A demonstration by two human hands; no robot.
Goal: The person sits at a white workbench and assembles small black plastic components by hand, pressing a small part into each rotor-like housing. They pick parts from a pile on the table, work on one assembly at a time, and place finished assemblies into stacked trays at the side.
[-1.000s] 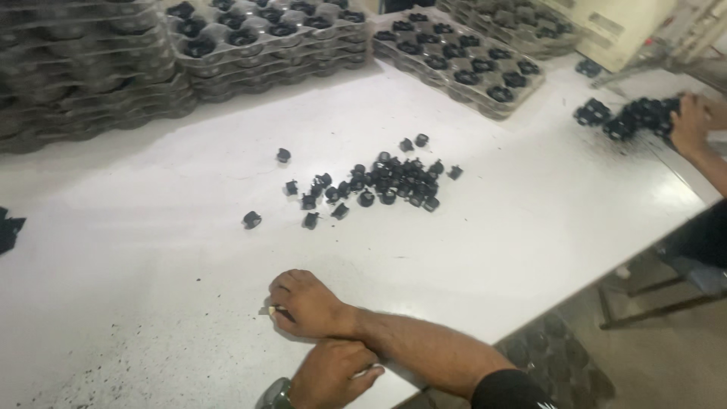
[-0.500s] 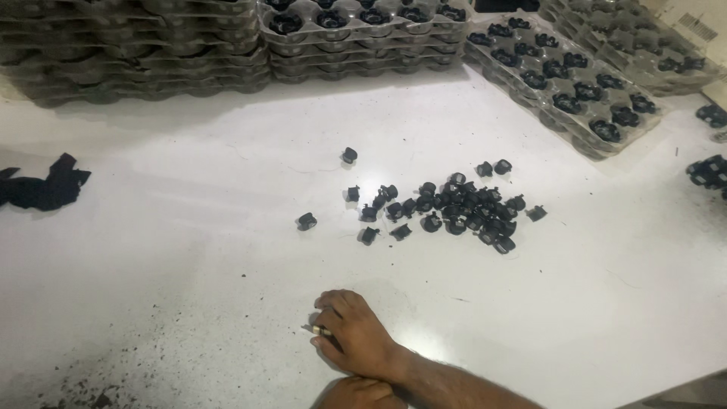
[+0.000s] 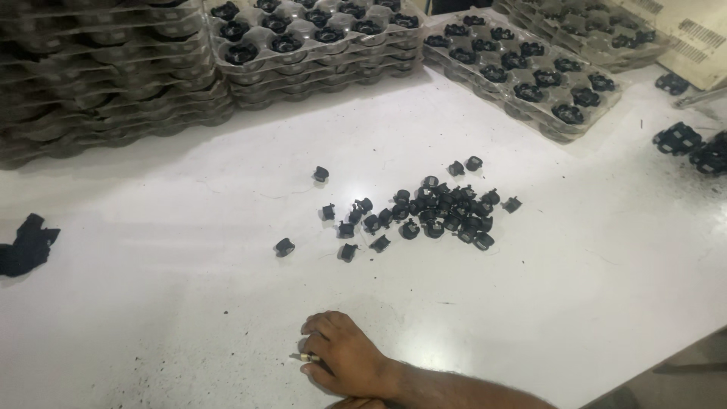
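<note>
Small metal piece (image 3: 306, 357) pinched between curled, closed fingers of right hand (image 3: 350, 363), resting knuckles-up on white table (image 3: 151, 303) near its front edge. Just below, at the frame's bottom, a sliver of left hand (image 3: 356, 404); cannot tell how its fingers stand. Further out, toward the table's middle, scattered small black parts (image 3: 432, 212), well apart from the hand. Off to the left, a black rag (image 3: 26, 246). Along the far side, stacked trays (image 3: 318, 45) loaded with black parts.

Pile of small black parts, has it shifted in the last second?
No. The pile of small black parts sits unchanged before the same tray stacks; only the camera moved.
</note>
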